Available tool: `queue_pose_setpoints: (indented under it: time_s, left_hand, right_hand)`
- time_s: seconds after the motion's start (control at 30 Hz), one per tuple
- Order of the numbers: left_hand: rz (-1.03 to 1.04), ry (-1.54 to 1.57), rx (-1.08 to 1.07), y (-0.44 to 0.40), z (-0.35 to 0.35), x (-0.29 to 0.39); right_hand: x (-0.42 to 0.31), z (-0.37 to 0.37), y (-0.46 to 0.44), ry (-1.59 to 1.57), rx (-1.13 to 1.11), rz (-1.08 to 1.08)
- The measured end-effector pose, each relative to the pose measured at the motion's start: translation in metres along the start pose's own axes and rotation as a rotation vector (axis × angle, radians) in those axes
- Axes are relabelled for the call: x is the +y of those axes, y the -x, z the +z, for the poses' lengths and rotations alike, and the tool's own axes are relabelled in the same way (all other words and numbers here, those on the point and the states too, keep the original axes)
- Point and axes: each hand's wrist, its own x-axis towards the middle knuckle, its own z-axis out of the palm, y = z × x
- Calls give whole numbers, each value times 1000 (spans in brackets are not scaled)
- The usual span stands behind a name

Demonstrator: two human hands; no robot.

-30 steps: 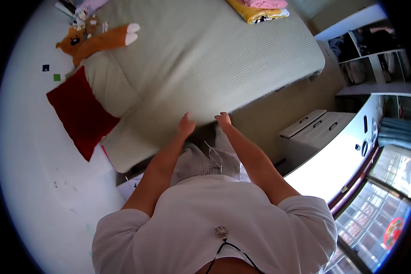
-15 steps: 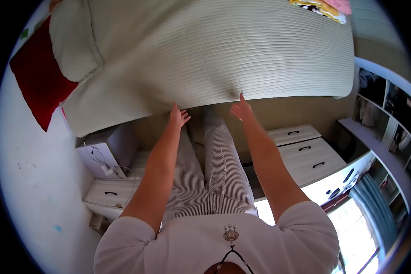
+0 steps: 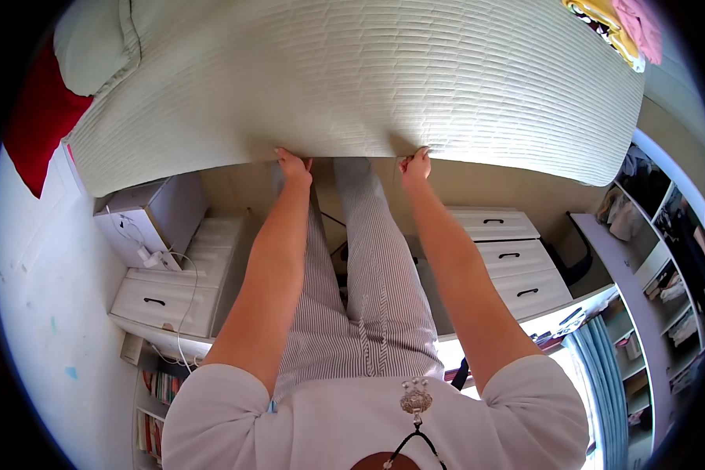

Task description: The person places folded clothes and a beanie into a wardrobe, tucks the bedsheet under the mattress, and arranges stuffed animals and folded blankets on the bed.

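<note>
You gripped the quilted bedspread by its edge.
Your left hand and right hand clamped the near side, apart; it lay spread before you and looked soft, pliable, fairly light, probably best held by that hem.

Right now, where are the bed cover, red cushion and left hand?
Bed cover [image 3: 360, 86]: head view, ribbed upper surface.
Red cushion [image 3: 45, 117]: head view, visible middle.
Left hand [image 3: 294, 166]: head view, its middle.

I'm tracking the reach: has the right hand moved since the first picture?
Yes: judged against the bed, the right hand has shifted along its edge, away from the cushion.
</note>
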Motion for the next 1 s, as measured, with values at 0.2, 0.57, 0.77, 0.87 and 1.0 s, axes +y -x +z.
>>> queue_pose_setpoints:
  time_s: [0.2, 0.57, 0.77, 0.87, 1.0]
  left_hand:
    - [231, -22, 134, 12, -9, -5]
    - [349, -127, 52, 43, -49, -4]
    - [105, -354, 77, 21, -34, 9]
    - [164, -760, -96, 11, -52, 11]
    - [458, -1162, -423, 57, -56, 25]
  right_hand:
    - [-3, -9, 4, 43, 2, -185]
    - [6, -39, 42, 520, 81, -518]
    - [48, -59, -11, 209, -63, 8]
    - [60, -88, 6, 415, -120, 186]
    - [36, -84, 45, 508, -355, 68]
